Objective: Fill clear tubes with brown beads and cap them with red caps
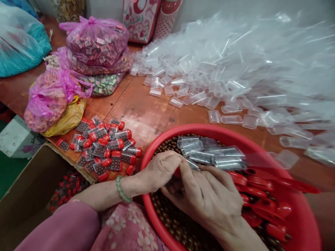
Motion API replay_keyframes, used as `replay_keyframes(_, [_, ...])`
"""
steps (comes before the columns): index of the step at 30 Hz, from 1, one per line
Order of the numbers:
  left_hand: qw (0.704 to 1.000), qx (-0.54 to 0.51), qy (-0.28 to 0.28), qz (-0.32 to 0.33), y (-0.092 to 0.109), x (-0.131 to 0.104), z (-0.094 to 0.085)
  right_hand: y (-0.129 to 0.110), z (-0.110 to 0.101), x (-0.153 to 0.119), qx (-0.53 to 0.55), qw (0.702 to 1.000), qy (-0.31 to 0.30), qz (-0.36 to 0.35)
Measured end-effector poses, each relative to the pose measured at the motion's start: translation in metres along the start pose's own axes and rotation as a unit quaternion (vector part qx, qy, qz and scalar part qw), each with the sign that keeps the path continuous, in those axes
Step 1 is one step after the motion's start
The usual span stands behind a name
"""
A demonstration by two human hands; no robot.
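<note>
Head view: the person's two hands meet over the near left side of a red basin, so the piece being worked on is there, between their fingers. The left hand has its fingers bent in and its tips pressed up against those of the right hand, which curls around from the other side. A bit of red shows between them, but the rest is hidden; I cannot tell exactly what either one pinches.

As for progress, a fair batch looks done: clear packs with red ends, filled with dark beads, lie in a loose pile on the worktop, left of the basin. More of the same sit inside a cardboard box below the worktop's edge.

Far more seems left. A wide heap of clear sleeves spreads over the back and right of the worktop, apparently unfilled. Within the basin, some clear sleeves rest on brown beads, with red plastic pieces on the right side. Judging by these stocks, only a small share is finished.
</note>
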State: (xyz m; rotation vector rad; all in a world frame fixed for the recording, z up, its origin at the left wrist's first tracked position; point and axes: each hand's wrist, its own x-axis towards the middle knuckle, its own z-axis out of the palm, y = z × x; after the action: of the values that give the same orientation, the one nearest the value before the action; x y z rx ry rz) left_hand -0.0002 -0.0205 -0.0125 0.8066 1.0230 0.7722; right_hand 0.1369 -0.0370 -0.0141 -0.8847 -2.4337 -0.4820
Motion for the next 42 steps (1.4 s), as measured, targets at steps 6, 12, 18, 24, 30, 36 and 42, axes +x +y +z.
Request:
replay_keyframes(6, [0.981,0.164,0.033,0.101,0.025,-0.024,-0.031,-0.004,0.003,0.001,0.091,0.994,-0.049,0.037])
replay_keyframes(12, [0.682,0.635,0.322,0.166,0.032,-0.029,-0.104,0.02,-0.001,-0.014,0.098,0.977,-0.133,0.136])
replay_keyframes(18, [0.522,0.769,0.304,0.208,0.005,-0.026,-0.156,0.05,-0.008,-0.031,0.109,0.944,-0.15,0.272])
replay_keyframes(24, [0.578,0.68,0.283,0.35,0.006,-0.013,-0.139,0.059,0.008,-0.016,0.106,0.935,-0.194,0.277])
replay_keyframes(30, [0.612,0.596,0.23,0.466,0.006,0.005,-0.1,0.067,0.017,0.01,-0.01,0.947,-0.285,0.146])
replay_keyframes(36, [0.651,0.563,0.174,0.478,-0.004,0.004,-0.087,0.068,0.017,0.016,-0.05,0.951,-0.304,0.023])
replay_keyframes(42, [0.699,0.521,0.168,0.461,-0.018,-0.013,-0.076,0.07,0.014,0.007,-0.077,0.955,-0.286,-0.025])
